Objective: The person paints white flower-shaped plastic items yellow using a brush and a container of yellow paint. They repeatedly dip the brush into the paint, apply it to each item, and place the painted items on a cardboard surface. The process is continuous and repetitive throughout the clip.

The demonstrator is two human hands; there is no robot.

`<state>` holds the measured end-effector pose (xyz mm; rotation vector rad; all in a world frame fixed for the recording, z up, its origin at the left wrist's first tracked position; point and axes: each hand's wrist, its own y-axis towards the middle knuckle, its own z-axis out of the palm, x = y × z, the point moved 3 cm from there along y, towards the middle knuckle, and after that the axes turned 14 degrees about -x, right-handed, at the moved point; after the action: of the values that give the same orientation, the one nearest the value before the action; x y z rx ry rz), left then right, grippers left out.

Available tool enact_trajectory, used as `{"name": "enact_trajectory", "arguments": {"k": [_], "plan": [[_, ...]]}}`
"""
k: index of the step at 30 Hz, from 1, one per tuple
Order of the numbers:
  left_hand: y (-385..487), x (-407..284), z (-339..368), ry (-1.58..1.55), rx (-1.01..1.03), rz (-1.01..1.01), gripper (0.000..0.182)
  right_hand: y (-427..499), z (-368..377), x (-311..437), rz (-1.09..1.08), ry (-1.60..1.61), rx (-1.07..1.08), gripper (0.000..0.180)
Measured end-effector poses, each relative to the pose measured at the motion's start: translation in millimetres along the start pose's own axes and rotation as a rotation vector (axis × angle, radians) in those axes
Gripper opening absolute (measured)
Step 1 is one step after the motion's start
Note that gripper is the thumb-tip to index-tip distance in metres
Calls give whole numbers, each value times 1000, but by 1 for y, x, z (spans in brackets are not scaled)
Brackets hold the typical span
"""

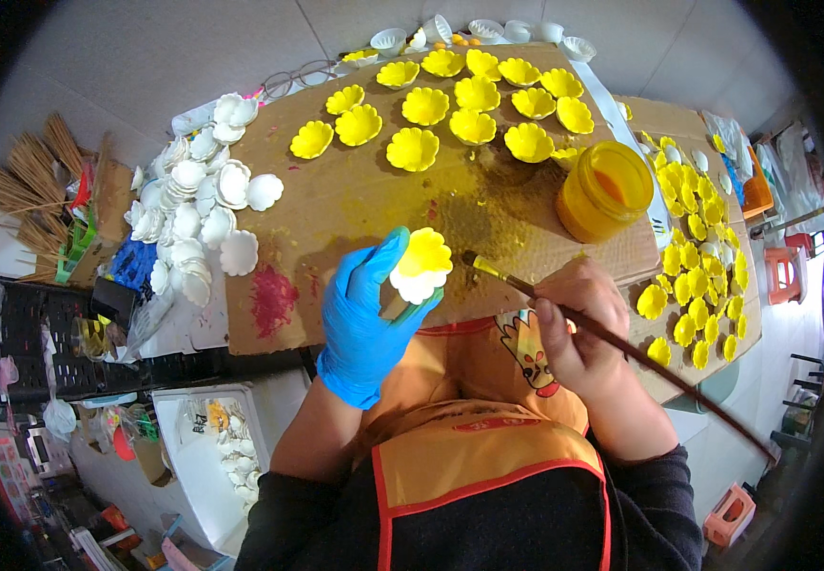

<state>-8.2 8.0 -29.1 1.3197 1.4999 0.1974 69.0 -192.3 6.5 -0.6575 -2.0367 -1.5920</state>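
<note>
My left hand [369,321], in a blue glove, holds a scalloped flower-shaped cup [420,265] by its edge; the upper part is yellow, the lower part white. In my bare right hand [583,321] is a long-handled paintbrush [630,347], its dark bristles just right of the cup and apart from it. An open jar of yellow-orange paint [603,193] stands on the cardboard beyond my right hand. Yellow flower-shaped cups [413,149] sit spread over the far part of the cardboard. A heap of white flower-shaped cups [187,176] lies to the left.
A paint-stained cardboard sheet [355,193] covers the table. More yellow cups [684,330] lie on a second cardboard [751,314] at right. Eyeglasses [298,77] and clear plastic cups [485,30] line the far edge. Bundled sticks [34,178] stand at far left; a white bin [183,457] is below.
</note>
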Motion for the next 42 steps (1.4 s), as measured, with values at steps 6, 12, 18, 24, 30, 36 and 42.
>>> {"name": "enact_trajectory", "arguments": {"k": [6,12,18,24,30,36,42], "plan": [[-4,-1,2,19,59,19,68,-1,10,5,15,47,147,14],[-3,3,-1,130,41,98,66,3,9,3,97,91,110,12],[-3,4,3,103,70,128,66,1,11,2,131,28,129,7],[-8,6,4,78,77,86,65,-1,13,1,179,40,256,6],[-9,9,5,-12,84,-36,65,-1,6,-3,261,132,101,6],[-11,13,6,-96,-15,-130,66,-3,1,-11,282,97,21,5],[-18,25,10,-246,-66,-321,69,-2,2,-11,166,100,101,6]]}}
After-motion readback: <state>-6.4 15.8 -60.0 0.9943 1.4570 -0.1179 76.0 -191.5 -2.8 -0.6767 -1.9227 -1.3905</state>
